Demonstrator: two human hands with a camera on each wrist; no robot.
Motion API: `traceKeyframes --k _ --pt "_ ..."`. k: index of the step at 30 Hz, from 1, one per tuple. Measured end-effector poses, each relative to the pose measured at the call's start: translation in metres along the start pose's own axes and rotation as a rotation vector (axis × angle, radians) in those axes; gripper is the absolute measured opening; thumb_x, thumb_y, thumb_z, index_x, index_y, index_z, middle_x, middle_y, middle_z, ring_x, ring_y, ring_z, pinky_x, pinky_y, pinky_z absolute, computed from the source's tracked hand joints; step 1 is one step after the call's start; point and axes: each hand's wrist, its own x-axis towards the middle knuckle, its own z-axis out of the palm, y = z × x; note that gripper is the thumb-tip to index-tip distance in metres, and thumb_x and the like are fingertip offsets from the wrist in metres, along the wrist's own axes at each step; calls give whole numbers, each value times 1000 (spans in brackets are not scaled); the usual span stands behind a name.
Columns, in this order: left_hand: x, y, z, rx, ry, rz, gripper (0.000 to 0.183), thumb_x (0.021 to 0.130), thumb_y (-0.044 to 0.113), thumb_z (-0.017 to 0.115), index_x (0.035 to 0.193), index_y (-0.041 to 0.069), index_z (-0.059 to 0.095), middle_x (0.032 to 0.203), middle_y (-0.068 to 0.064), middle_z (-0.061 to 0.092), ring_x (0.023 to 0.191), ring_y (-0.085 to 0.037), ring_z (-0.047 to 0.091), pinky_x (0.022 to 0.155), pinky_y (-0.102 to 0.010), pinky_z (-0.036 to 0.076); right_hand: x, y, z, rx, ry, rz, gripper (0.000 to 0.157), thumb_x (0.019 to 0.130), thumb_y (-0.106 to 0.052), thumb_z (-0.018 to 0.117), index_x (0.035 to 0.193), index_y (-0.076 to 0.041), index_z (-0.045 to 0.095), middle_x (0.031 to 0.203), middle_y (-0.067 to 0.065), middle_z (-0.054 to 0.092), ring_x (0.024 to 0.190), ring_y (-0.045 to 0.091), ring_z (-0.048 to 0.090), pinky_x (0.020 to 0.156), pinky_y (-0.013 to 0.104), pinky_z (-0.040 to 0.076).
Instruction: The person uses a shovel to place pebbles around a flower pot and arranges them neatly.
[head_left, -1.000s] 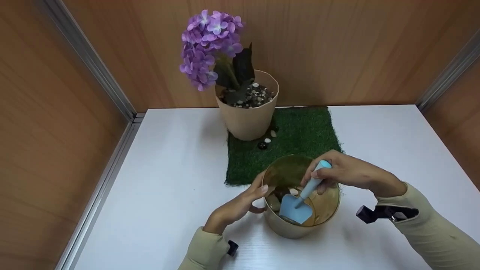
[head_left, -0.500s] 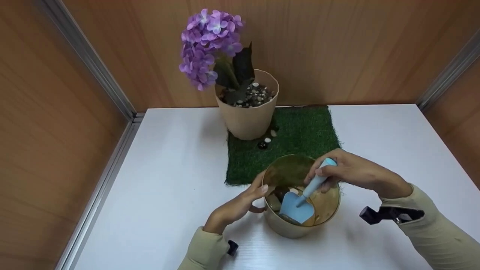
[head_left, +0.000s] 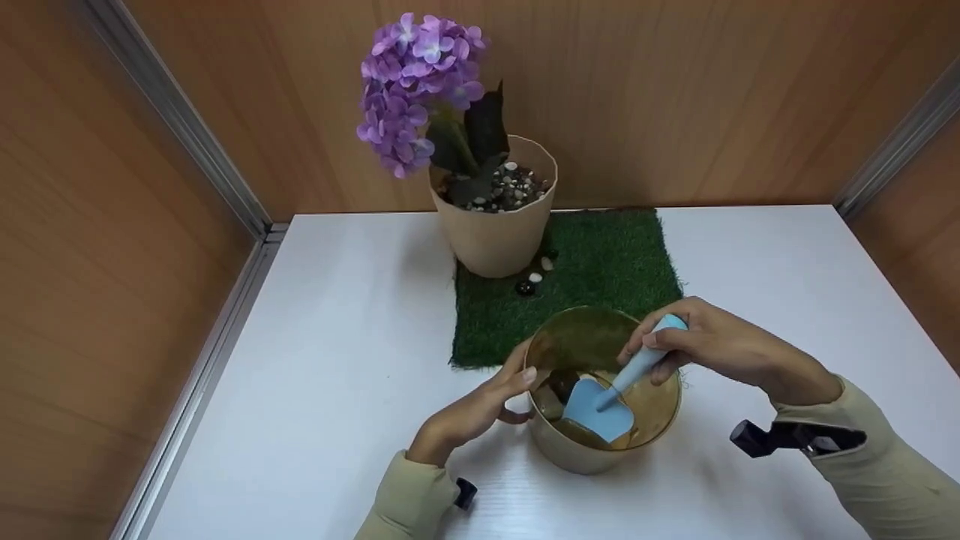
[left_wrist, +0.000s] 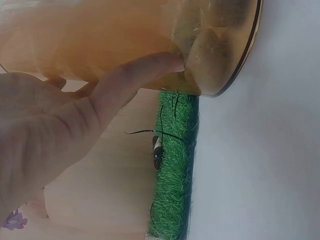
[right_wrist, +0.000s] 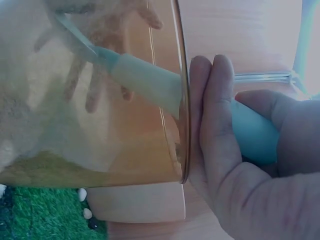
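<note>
White worktop (head_left: 337, 315), wood-panelled walls (head_left: 712, 97) behind | pale-blue spade-shaped trowel (head_left: 624, 380) dips inside amber see-through round bowl (head_left: 589, 461), just beside smooth dark stones (head_left: 549, 405) | right hand (head_left: 697, 341): fingers clamped round trowel | left hand (head_left: 480, 405): fingers spread apart, bracing bowl | best slide low, tilt gently, I'd say

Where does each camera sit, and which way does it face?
Head: worn there, looking forward and down at the amber container; left grip, right grip and sleeves show.
Left wrist: worn there, facing the container's side; left grip shows.
Right wrist: worn there, facing the container and trowel; both grips show.
Both wrist views share the container and green mat.
</note>
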Motion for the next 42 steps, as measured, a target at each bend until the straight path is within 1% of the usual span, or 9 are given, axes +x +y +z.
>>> traceKeyframes --k 3,10,17,20,23,27,32,36,42 --pt "0 0 0 2 1 2 58 96 55 30 146 43 4 153 7 -1 138 -28 16 89 -46 45 -3 0 -1 16 15 2 26 98 -8 46 106 10 63 108 28 60 75 26 65 69 42 53" --pt "0 2 0 4 16 -18 56 95 57 32 144 48 6 152 12 2 138 -26 17 88 -44 45 -9 2 -1 60 43 -2 26 98 -6 44 107 11 62 110 31 58 83 30 64 72 41 53" --pt "1 1 0 7 13 -1 54 98 50 28 146 44 5 153 8 0 138 -29 15 89 -46 45 -14 6 0 113 70 15 27 97 -6 44 108 13 60 112 33 56 94 34 61 74 36 53" --pt "0 1 0 11 12 1 53 99 48 28 146 42 4 153 7 -1 138 -27 15 89 -45 45 -16 7 0 142 78 8 27 98 -6 44 109 15 58 112 34 56 93 33 62 74 35 53" --pt "0 0 0 -1 5 5 54 98 48 29 146 43 4 153 9 -2 138 -25 14 88 -44 45 -19 9 1 166 88 -3 28 98 -7 44 110 16 57 112 32 57 86 28 64 74 35 53" --pt "0 -1 -1 -14 0 3 57 96 54 31 146 44 4 152 11 -2 139 -25 11 88 -45 45 -22 11 2 199 103 -7 30 99 -8 43 110 17 56 112 31 57 80 23 65 73 33 53" --pt "0 -1 0 -5 8 -3 56 96 53 31 145 44 5 152 10 -2 139 -22 12 88 -46 45 -25 13 3 226 113 -6 32 100 -11 41 111 16 55 112 31 58 87 26 64 75 33 53" --pt "0 -1 0 -12 6 1 56 97 52 30 146 43 4 153 9 -2 138 -21 12 88 -46 45 -27 15 4 249 135 -8 33 101 -12 40 113 15 55 112 27 59 87 23 64 76 33 53" --pt "1 0 0 -41 5 -17 56 96 54 31 144 47 6 152 11 3 138 -26 15 88 -48 44 -31 18 5 276 169 0 35 101 -14 40 115 14 55 114 24 60 90 22 63 77 34 52"
